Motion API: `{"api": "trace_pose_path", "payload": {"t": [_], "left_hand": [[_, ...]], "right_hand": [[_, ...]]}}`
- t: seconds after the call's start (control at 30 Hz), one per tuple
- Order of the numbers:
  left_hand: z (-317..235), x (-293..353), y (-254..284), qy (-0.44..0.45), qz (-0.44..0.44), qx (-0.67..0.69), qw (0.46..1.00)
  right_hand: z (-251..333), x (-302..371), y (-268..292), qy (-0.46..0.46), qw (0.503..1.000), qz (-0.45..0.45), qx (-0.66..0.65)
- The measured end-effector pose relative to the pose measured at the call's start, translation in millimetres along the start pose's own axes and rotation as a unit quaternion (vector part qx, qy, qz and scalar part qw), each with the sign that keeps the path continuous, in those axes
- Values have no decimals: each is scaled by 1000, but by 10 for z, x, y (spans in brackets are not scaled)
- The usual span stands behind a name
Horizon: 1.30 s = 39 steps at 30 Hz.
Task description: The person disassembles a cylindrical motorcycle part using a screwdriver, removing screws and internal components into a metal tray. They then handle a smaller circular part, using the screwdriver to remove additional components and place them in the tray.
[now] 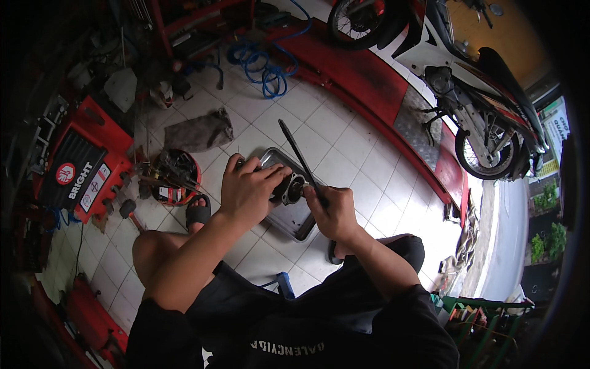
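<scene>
Gripping a dark rounded part point(281, 192) with a pale flange point(290, 197) in the bent fingers of the left hand point(246, 187), above a metal tray point(289, 221); hiding much of its body behind those fingers; clasping a long dark rod point(299, 154) in the tightly curled right hand point(334, 212), just beside the flange; cannot tell whether touching it; cannot make out the rod's near end (lost in the fist); can see only part of a blue object point(284, 284), overlapped by dark clothing point(239, 307); cannot sort the jumbled contents of a red tub point(197, 172).
</scene>
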<state>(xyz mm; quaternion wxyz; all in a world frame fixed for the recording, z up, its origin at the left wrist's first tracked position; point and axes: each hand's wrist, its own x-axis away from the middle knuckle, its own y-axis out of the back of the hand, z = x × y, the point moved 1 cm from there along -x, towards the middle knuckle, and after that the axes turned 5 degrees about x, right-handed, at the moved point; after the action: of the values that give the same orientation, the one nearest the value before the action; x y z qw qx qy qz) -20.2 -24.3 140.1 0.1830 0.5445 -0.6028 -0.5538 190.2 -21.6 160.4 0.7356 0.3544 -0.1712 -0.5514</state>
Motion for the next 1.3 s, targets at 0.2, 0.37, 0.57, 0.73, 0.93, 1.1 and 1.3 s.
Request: {"api": "trace_pose_path", "payload": {"t": [0.2, 0.37, 0.57, 0.73, 0.93, 1.1, 1.3], "left_hand": [[-20, 105, -27, 20, 15, 40, 999], [-17, 178, -81, 27, -5, 74, 997], [65, 235, -109, 46, 9, 49, 998], [978, 585, 395, 187, 20, 9, 982], [905, 775, 217, 287, 50, 109, 950], [569, 676, 41, 276, 82, 282, 915], [306, 425, 216, 123, -26, 355, 926]], "right_hand": [[-12, 72, 0, 47, 999, 19, 1], [14, 153, 10, 41, 999, 32, 14], [-45, 234, 14, 71, 997, 6, 16], [-304, 229, 1070, -37, 962, -159, -217], [-840, 69, 1221, -71, 902, -218, -366], [-962, 54, 938, -119, 874, -105, -460], [-832, 65, 650, -139, 846, -50, -512]]}}
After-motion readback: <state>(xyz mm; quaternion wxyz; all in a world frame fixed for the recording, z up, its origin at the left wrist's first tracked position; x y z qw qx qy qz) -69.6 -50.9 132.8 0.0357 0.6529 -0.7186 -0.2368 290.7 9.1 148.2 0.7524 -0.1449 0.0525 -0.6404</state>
